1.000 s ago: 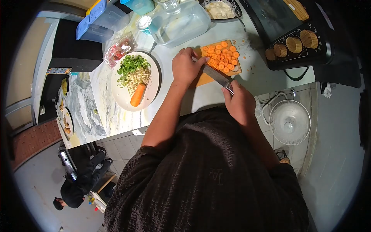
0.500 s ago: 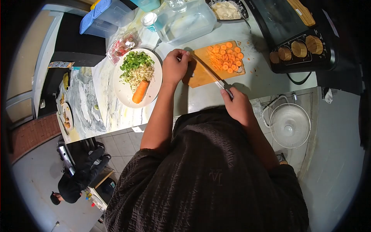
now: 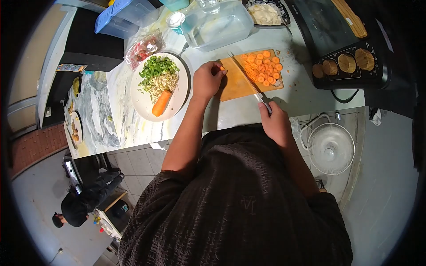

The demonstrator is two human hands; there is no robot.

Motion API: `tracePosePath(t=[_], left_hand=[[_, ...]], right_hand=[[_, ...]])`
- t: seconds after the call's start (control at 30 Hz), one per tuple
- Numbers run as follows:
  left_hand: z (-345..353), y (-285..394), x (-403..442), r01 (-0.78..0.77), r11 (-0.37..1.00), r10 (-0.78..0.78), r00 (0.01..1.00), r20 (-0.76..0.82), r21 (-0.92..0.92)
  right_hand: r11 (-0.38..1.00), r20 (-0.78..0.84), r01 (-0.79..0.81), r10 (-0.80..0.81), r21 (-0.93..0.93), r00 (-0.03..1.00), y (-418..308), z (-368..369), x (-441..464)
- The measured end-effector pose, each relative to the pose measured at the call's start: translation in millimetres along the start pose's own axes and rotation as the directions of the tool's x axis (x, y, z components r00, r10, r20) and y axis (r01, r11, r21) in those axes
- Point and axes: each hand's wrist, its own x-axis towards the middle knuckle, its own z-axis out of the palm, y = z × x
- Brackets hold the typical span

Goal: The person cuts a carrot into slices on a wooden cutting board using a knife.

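Observation:
My right hand [image 3: 276, 120] is closed round the handle of a kitchen knife [image 3: 246, 75], its blade slanting across the wooden cutting board [image 3: 230, 91]. Carrot slices and thin strips [image 3: 265, 66] lie on the board, to the right of the blade. Over the board's left edge, my left hand [image 3: 208, 80] pinches a small carrot piece [image 3: 222, 68], mostly hidden by the fingers. Left of that hand, a white plate [image 3: 140, 108] carries chopped greens [image 3: 157, 71], bean sprouts [image 3: 164, 85] and a thick carrot chunk [image 3: 161, 103].
Behind the board stand a clear plastic container [image 3: 217, 26], a white tub [image 3: 175, 21] and a dark tray of pale food [image 3: 265, 13]. A black oven with knobs [image 3: 346, 64] stands at right. A wire strainer [image 3: 330, 148] hangs below the counter. Another person [image 3: 82, 206] is at lower left.
The knife has moved slightly right, away from my left hand. My left fingers have come off the blade's tip area, and an orange carrot piece now shows between them.

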Motion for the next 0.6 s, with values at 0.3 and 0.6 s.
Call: tracePosePath(t=[0.3,0.6], left_hand=[[10.8,24.8,-17.7,0.084,0.995,-0.092,0.981,0.171,0.052],[8.5,21.3,-11.2,0.267,0.962,-0.273,0.936,0.22,0.057]], right_hand=[[0.996,0.067,-0.009,0.003,0.09,0.998,-0.9,4.7,5.7],[0.989,0.046,0.011,-0.018,0.149,0.999,6.1,21.0,11.6]])
